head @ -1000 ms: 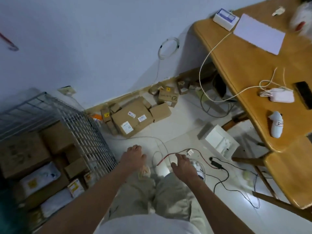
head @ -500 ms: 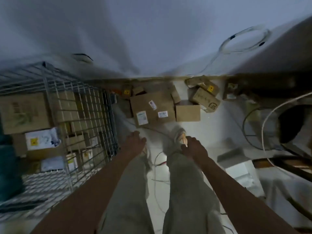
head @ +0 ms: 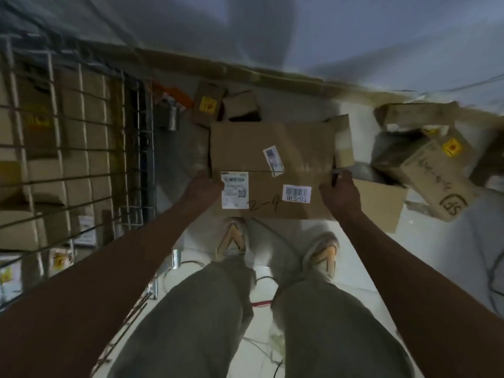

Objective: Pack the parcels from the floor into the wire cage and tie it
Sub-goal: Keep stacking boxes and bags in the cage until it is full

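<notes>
Floor: pale tile, loose cables by the feet; grey wall beyond.
Large parcel: on the floor, centre, three labels on top.
Wire cage: left of the large parcel, holding stacked boxes.
Other parcels: right of and behind the large parcel.
Left hand: grips its left edge.
Right hand: grips its right edge.
</notes>
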### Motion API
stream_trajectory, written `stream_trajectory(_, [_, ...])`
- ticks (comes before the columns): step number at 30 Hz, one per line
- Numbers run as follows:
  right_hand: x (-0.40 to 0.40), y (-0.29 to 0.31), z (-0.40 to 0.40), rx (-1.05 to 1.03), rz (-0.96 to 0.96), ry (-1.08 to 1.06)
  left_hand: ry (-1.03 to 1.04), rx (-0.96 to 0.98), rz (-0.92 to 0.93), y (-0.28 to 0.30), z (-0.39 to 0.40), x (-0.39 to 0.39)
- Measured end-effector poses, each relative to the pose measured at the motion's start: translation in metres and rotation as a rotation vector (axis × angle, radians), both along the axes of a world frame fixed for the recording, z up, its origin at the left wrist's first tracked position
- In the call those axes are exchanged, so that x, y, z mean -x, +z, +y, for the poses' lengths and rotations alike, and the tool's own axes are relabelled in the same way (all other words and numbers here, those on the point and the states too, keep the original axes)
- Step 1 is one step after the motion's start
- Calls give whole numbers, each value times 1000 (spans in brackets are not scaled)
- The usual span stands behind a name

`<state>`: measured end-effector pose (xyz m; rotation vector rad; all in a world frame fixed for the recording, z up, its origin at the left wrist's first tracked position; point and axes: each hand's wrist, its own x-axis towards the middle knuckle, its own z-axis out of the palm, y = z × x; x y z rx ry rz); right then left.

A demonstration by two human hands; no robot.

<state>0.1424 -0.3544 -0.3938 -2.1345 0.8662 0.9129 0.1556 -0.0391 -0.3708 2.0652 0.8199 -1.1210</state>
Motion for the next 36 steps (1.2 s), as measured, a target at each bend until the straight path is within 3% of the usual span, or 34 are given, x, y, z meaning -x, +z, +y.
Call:
stream_trajectory(3, [5,-18,15,-37,39,-102,194,144,26,-38,15,8])
stream_trajectory(8, [19,60,18,-58,34,-219,452,161,-52,52,-5,17])
stream_trajectory(14, [34,270,-3,-110,-20,-223,500,-6,-98,229,-17,50])
stream_trajectory(18, [48,437,-16,-135,-80,-71,582,52,-173,385,-28,85])
stream_trajectory(21, [65,551,-19,-144,-167,-28,679,112,-284,459,-27,130])
stream_trajectory(26, [89,677,5,-141,-289,236,758,51,-507,606,-21,201])
stream_trajectory(31, [149,738,93,-189,-285,270,884,5,-671,649,35,308])
stream_trajectory(36, [255,765,205,-222,-326,319,929,-126,-642,664,119,412])
